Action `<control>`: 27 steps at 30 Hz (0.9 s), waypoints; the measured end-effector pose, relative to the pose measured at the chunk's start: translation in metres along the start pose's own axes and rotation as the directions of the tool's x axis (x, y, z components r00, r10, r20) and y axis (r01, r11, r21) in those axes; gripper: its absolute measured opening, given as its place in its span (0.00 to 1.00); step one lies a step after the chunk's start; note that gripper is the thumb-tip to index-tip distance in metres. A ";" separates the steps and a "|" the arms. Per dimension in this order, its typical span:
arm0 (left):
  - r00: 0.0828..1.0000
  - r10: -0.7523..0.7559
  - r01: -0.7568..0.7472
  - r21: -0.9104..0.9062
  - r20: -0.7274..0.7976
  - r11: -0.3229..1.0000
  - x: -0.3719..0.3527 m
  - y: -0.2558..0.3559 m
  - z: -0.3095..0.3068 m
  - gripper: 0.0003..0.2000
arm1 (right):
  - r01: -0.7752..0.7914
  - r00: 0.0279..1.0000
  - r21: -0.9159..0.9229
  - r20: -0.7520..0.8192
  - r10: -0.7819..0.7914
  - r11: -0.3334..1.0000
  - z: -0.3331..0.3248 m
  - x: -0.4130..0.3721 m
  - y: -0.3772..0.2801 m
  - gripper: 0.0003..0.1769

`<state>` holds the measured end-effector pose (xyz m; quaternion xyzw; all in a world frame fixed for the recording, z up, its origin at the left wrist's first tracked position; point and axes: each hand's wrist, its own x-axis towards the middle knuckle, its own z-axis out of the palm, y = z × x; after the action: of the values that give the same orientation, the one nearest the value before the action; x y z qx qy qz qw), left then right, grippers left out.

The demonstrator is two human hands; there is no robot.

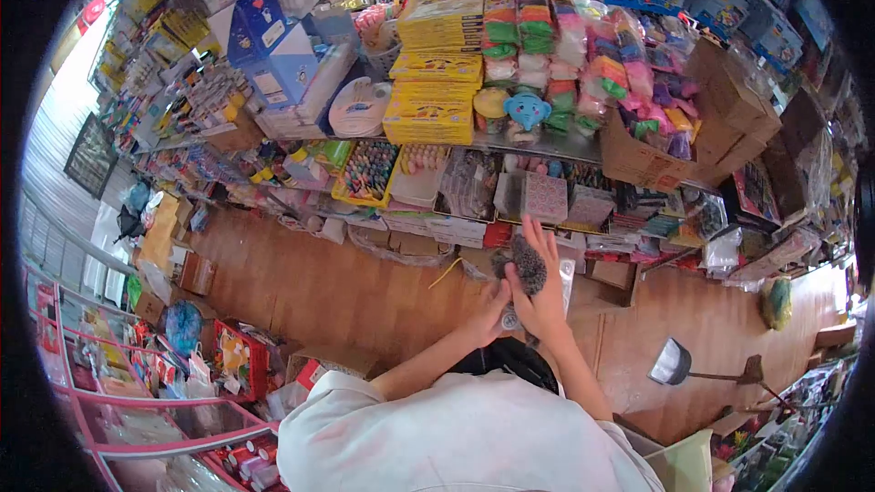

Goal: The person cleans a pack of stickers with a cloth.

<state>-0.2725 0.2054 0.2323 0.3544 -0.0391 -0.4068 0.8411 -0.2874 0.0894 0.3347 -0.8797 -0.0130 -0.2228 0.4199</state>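
A dark grey, speckled fuzzy thing [527, 264] lies against the palm of my right hand [545, 305], in front of my body. The right thumb presses over it while the other fingers stretch upward along its side. Close on its left is my left hand [490, 312], fingers drawn together and thumb near the fuzzy thing's lower edge. What the left fingers hold is hidden. A small round silvery piece [510, 318] shows between the two wrists.
Ahead stands a shelf with yellow boxes [434, 82], bagged colourful clay [538, 27], a blue elephant figure [527, 109] and a cardboard box [638, 157]. A long-handled dustpan [672, 362] lies on the wooden floor at right. Pink-framed racks [164, 398] stand at left.
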 end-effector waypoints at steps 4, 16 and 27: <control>0.998 -0.039 0.042 -0.072 0.046 0.997 -0.010 0.024 0.027 0.36 | 0.061 0.998 -0.011 -0.011 -0.061 0.998 -0.009 -0.009 -0.011 0.36; 0.988 -0.149 0.151 -0.046 0.037 0.988 -0.001 0.026 0.054 0.38 | 0.022 0.987 -0.212 -0.150 -0.055 0.977 -0.031 -0.013 0.010 0.37; 0.997 -0.002 -0.009 -0.154 -0.071 0.988 0.003 0.033 0.026 0.27 | 0.112 0.993 -0.242 0.061 -0.100 0.964 -0.017 -0.036 0.004 0.53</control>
<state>-0.2581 0.2020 0.2719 0.3025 0.0218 -0.3943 0.8675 -0.3256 0.0800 0.3264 -0.9279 -0.0427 -0.2238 0.2953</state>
